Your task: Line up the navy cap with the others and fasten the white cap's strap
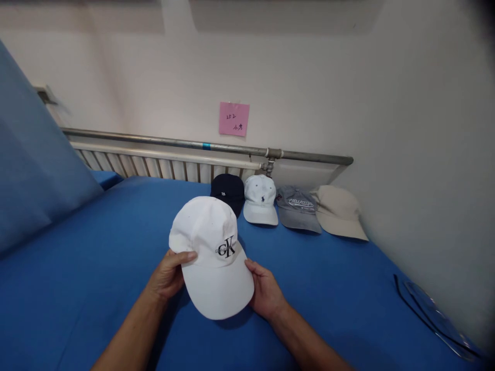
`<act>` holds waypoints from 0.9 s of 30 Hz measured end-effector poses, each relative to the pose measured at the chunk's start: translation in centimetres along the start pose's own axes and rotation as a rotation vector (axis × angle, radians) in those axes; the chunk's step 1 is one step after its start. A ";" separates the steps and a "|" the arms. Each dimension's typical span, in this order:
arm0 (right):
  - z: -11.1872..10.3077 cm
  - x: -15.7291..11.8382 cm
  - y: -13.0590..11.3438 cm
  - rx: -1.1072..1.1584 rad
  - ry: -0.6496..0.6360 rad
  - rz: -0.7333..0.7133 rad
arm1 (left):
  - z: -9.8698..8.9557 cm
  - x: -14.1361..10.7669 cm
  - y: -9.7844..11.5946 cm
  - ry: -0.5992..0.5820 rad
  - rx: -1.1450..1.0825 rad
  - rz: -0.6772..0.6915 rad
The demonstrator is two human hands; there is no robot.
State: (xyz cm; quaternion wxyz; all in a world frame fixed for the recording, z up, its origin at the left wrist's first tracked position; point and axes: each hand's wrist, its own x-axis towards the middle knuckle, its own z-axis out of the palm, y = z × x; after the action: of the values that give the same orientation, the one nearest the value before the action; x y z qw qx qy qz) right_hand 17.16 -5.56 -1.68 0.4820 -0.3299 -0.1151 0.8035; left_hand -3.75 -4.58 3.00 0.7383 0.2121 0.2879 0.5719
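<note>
A white baseball cap [211,278] with dark "CK" lettering is held up above the blue bed cover [116,232], its brim facing me and tilted down. My left hand [170,273] grips its left side, thumb on the outside near the brim's corner. On the other side, my right hand [266,288] pinches the brim's right edge. The fingers under the cap are partly hidden. Behind it, along the wall, lie a black cap [227,189], a pale cap with a small horse-rider emblem [260,193], a grey cap with white lettering [297,206] and a beige cap [338,211].
A pair of glasses [433,317] lies at the right by the wall. A metal pipe [162,140] and a white radiator [166,167] run behind the bed. A blue curtain [34,165] hangs at left. A pink note [234,119] is on the wall.
</note>
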 end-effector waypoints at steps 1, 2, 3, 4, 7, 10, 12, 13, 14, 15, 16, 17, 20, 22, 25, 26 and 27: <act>-0.1 0.0 0.1 -0.014 -0.007 -0.003 | 0.0 0.0 0.1 0.012 -0.018 -0.005; -0.2 0.1 0.1 -0.029 -0.017 -0.005 | 0.0 0.0 0.1 0.021 -0.035 -0.006; -0.2 0.1 0.2 -0.041 -0.025 -0.008 | 0.0 0.0 0.1 0.026 -0.050 -0.004; -0.2 0.1 0.1 -0.047 -0.030 -0.009 | -0.1 0.0 0.1 0.027 -0.056 0.000; 0.1 -0.1 -0.1 -0.021 -0.011 -0.004 | -0.4 0.1 0.1 -0.002 -0.031 0.007; 0.6 -0.3 -0.3 0.021 0.015 0.011 | -0.7 0.1 0.0 -0.038 0.026 -0.011; 0.8 -0.4 -0.4 0.040 0.022 0.010 | -0.8 0.0 0.1 -0.038 0.052 -0.011; 0.8 -0.4 -0.3 0.051 0.027 0.003 | -0.7 0.0 0.1 -0.032 0.058 -0.005; 0.8 -0.4 -0.3 0.061 0.031 -0.005 | -0.7 0.0 0.2 -0.025 0.057 0.004; 0.8 -0.4 -0.3 0.068 0.032 -0.015 | -0.6 0.0 0.2 -0.018 0.049 0.014; 0.8 -0.3 -0.2 0.072 0.030 -0.023 | -0.5 0.1 0.3 -0.010 0.036 0.022; 0.7 -0.3 -0.2 0.073 0.023 -0.027 | -0.3 0.1 0.4 0.001 0.023 0.029; 0.6 -0.3 0.0 0.068 -0.005 -0.042 | 0.0 0.3 0.5 0.046 0.003 0.027; 0.5 -0.3 0.1 0.059 -0.022 -0.056 | 0.0 0.5 0.6 0.069 0.008 0.028; 0.4 -0.3 0.2 0.033 -0.056 -0.071 | -0.3 0.5 0.4 0.057 -0.002 0.029; 0.3 -0.3 0.3 0.023 -0.066 -0.075 | -0.6 0.5 0.2 0.032 -0.013 0.016; 0.3 -0.3 0.3 0.013 -0.077 -0.076 | -0.9 0.5 0.1 -0.003 -0.020 -0.011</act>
State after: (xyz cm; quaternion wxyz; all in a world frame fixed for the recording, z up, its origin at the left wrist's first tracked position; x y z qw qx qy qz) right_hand 16.84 -5.95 -1.47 0.5093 -0.2909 -0.1410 0.7975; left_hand -4.30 -4.08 2.29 0.7440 0.2039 0.2824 0.5702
